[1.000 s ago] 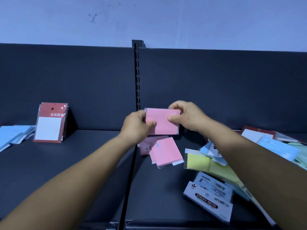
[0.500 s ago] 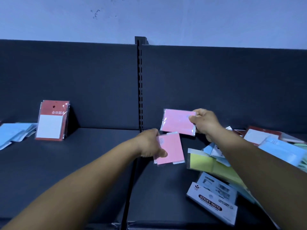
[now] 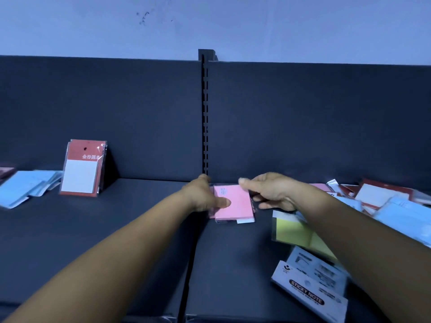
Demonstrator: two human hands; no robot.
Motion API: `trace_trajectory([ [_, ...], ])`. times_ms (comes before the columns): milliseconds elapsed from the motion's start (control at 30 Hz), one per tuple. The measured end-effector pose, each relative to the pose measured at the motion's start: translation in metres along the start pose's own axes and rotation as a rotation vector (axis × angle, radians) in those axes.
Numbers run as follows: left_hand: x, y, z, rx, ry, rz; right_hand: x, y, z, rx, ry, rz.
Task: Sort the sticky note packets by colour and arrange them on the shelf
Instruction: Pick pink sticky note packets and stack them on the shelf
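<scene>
Far up above my left hand point(image 3: 203, 197) and my right hand point(image 3: 270, 194) is a pale wall point(image 3: 303, 26). It has a few small dark marks point(image 3: 143, 17) on it, up and to the left of my hands. A thin dark post point(image 3: 204, 113) with little slots stands straight up behind my left hand. Its top pokes up in front of the wall.

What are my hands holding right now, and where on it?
Left hand grips the pink packet stack by its left edge, thumb on top. Right hand hovers beside it, holding nothing.
</scene>
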State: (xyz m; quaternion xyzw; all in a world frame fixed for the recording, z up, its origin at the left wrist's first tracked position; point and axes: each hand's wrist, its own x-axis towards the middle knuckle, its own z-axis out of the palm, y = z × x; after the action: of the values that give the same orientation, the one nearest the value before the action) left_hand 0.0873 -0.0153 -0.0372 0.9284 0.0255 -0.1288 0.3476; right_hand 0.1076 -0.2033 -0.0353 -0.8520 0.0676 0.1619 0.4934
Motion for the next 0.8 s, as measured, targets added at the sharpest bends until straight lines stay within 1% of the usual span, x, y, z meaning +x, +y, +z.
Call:
trace_trajectory([
  [67,0.004,0.001,-0.003,-0.123,-0.079,-0.025,-0.002,0.001,0.005,-0.026,-0.045,-0.008],
  [133,0.006,0.002,-0.004,-0.175,-0.117,-0.030,0.000,0.004,0.009,-0.069,-0.023,-0.017],
  [233,0.010,-0.002,-0.002,-0.263,-0.142,-0.024,0.000,0.004,0.010,-0.065,0.030,-0.041],
  [300,0.005,-0.004,0.000,-0.328,-0.128,-0.016,-0.001,0.006,0.008,-0.057,0.010,-0.047],
  [433,-0.004,-0.002,0.004,-0.379,-0.040,0.050,-0.006,0.010,0.007,0.001,-0.081,-0.045],
  [500,-0.017,0.001,0.004,-0.404,0.018,0.079,-0.011,0.010,0.009,0.059,-0.107,-0.082],
  [633,-0.032,0.000,0.001,-0.387,0.183,0.111,-0.020,0.002,0.016,0.207,-0.145,-0.173],
  [733,-0.041,-0.010,-0.009,-0.513,0.252,0.091,-0.023,-0.011,0.029,0.251,-0.137,-0.246],
  [800,-0.046,-0.024,-0.018,-0.506,0.304,0.059,-0.025,-0.020,0.045,0.268,-0.133,-0.286],
])
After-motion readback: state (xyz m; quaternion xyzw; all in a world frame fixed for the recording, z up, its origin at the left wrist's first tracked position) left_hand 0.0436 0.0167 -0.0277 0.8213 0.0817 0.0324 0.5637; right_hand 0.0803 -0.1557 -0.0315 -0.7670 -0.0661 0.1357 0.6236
